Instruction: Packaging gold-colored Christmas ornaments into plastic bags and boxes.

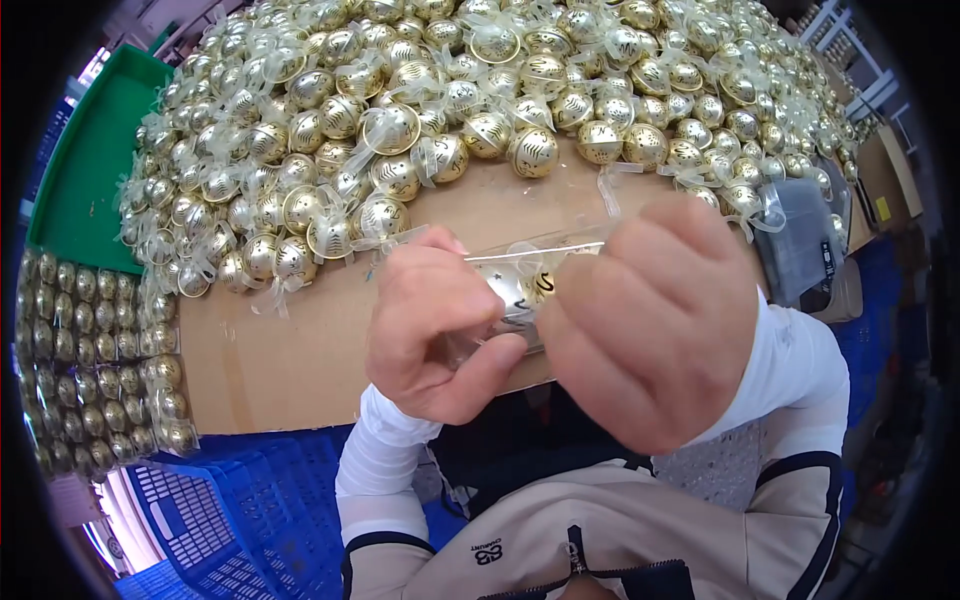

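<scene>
A clear plastic box (528,339) lies between my hands above the near part of the table, with patterned shiny balls (513,292) showing inside it. My left hand (432,330) is closed around the box's left end, thumb toward me. At the other end, my right hand (655,325) is closed in a fist shape, slightly blurred, its back toward the camera. It covers the right part of the box, and its fingertips are hidden. Just beyond lies a big heap of gold balls (533,152) with black markings and sheer ribbons.
Brown cardboard (270,365) covers the tabletop. To the left stand a green tray (85,175) and rows of packed gold balls (85,345). Blue crates (255,510) sit below the table edge. Clear plastic packaging (795,240) lies at the right.
</scene>
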Available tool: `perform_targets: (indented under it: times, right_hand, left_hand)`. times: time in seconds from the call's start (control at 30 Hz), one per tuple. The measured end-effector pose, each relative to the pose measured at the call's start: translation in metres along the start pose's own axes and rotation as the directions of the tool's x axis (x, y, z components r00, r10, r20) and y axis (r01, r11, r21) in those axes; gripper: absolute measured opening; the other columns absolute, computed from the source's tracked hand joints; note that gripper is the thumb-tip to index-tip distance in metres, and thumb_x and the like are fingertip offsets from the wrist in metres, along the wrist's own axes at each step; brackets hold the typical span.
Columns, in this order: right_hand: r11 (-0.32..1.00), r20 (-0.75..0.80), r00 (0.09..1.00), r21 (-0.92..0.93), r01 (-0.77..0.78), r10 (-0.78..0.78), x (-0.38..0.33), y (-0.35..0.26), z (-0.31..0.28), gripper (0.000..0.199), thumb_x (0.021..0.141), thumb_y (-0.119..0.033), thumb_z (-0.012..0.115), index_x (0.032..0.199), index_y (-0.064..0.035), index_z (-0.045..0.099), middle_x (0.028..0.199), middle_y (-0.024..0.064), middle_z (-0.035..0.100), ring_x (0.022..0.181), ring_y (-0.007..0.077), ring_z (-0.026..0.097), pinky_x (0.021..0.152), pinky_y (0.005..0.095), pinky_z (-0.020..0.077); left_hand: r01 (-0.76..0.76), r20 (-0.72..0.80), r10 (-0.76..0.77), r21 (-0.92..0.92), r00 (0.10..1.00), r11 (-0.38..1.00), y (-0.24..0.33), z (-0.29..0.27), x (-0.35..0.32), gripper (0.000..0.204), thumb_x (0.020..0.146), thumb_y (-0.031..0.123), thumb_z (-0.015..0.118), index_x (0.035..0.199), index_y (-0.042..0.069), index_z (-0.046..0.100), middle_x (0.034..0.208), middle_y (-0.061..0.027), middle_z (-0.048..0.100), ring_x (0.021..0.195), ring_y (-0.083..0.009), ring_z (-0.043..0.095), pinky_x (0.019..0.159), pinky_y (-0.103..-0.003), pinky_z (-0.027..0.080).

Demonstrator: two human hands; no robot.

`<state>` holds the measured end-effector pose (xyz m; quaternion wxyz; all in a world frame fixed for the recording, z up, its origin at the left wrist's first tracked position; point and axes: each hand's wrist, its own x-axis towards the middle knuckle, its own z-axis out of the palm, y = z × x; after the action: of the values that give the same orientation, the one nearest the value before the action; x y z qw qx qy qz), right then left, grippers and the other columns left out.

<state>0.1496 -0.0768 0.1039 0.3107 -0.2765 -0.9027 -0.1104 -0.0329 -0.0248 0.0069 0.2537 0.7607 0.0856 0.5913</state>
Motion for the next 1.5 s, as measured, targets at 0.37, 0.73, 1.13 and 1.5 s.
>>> perform_targets:
  times: [0.37,0.73,1.13,1.5]
  right_hand:
    - [0.954,0.327,0.922,0.14,-0.264,0.207,0.012,0.011,0.0,0.022,0.067,-0.009,0.066,0.081,-0.0025,0.051,0.071,0.0102,0.048,0.062,0.0301,0.052,0.053,0.0375,0.0433]
    - [0.921,0.009,0.937,-0.188,-0.342,0.35,0.004,-0.015,0.026,0.022,0.061,-0.008,0.069,0.07,-0.0041,0.05,0.065,0.0083,0.043,0.054,0.0244,0.046,0.045,0.0339,0.0374]
    - [0.883,-0.12,0.908,-0.211,-0.419,0.402,0.004,-0.016,0.038,0.028,0.065,-0.008,0.072,0.063,-0.0057,0.044,0.061,0.0083,0.04,0.05,0.0258,0.046,0.044,0.0358,0.0371]
    - [0.864,-0.111,0.906,-0.273,-0.424,0.409,0.014,-0.016,0.04,0.026,0.072,-0.011,0.07,0.062,-0.0055,0.046,0.059,0.0089,0.043,0.048,0.0267,0.048,0.042,0.0361,0.0367]
  left_hand:
    - [0.078,-0.216,-0.077,-0.007,0.973,0.997,0.015,0.006,-0.009,0.026,0.073,0.01,0.067,0.096,0.005,0.056,0.093,-0.0108,0.051,0.084,-0.0208,0.051,0.084,-0.042,0.048]
    - [0.071,-0.196,-0.037,0.168,0.98,0.983,0.016,0.017,-0.014,0.023,0.074,0.003,0.062,0.096,0.006,0.056,0.1,-0.0112,0.047,0.086,-0.0192,0.052,0.085,-0.043,0.049]
    - [0.029,-0.243,0.002,0.126,0.97,0.992,0.014,0.021,-0.016,0.025,0.076,0.006,0.065,0.099,0.006,0.055,0.102,-0.0124,0.047,0.084,-0.0185,0.053,0.085,-0.042,0.049]
    - [-0.028,-0.255,0.06,0.128,0.965,0.991,0.009,0.02,-0.015,0.028,0.075,0.003,0.065,0.102,0.004,0.055,0.105,-0.0136,0.047,0.082,-0.019,0.054,0.083,-0.038,0.048]
